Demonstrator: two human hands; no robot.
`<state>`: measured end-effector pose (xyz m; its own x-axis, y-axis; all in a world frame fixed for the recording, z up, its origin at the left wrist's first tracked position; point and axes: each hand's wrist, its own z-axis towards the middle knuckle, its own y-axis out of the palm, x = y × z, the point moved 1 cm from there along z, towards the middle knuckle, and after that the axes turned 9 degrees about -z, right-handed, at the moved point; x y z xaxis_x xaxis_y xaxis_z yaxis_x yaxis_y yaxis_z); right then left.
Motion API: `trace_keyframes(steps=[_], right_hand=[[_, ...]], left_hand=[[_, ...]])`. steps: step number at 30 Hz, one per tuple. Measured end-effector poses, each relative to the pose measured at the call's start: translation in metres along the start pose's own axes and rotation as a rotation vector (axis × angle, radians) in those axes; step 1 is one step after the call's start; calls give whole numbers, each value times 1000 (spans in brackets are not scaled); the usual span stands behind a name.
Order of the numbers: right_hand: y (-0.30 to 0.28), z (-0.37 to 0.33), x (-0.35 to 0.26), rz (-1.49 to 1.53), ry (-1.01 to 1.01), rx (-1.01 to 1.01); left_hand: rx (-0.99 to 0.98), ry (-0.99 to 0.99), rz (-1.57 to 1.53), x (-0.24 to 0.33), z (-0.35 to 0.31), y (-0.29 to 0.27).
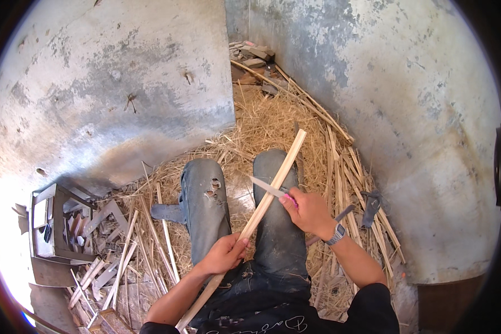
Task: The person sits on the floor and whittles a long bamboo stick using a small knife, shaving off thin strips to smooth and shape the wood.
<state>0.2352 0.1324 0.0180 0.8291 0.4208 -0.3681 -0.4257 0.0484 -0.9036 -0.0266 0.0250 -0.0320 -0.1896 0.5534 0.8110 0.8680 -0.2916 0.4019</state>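
Note:
A long pale strip of split wood (261, 207) lies slantwise across my lap, its far end past my right knee and its near end by my left forearm. My left hand (225, 253) is closed round its lower part. In my right hand (305, 210) is a knife (270, 187) with a pinkish handle, mostly hidden by the fingers. The blade crosses the strip above my right thigh and points to the left. Whether the edge cuts into the wood cannot be made out.
Thin shavings (273, 114) cover the floor ahead. Wooden strips (339, 183) lie along the right wall, more at lower left beside a wooden frame (75, 253). Stones (254, 55) are piled in the far corner. A dark curved tool (346, 211) lies beside my right wrist.

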Motion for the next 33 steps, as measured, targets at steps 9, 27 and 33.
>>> trace_keyframes(steps=[9, 27, 33], right_hand=[[2, 40, 30, -262, -52, -21], [-11, 60, 75, -281, -43, -160], [-2, 38, 32, -270, -143, -193]], left_hand=[[56, -9, 38, 0, 3, 3], [136, 31, 203, 3, -11, 3], [163, -5, 237, 1, -6, -1]])
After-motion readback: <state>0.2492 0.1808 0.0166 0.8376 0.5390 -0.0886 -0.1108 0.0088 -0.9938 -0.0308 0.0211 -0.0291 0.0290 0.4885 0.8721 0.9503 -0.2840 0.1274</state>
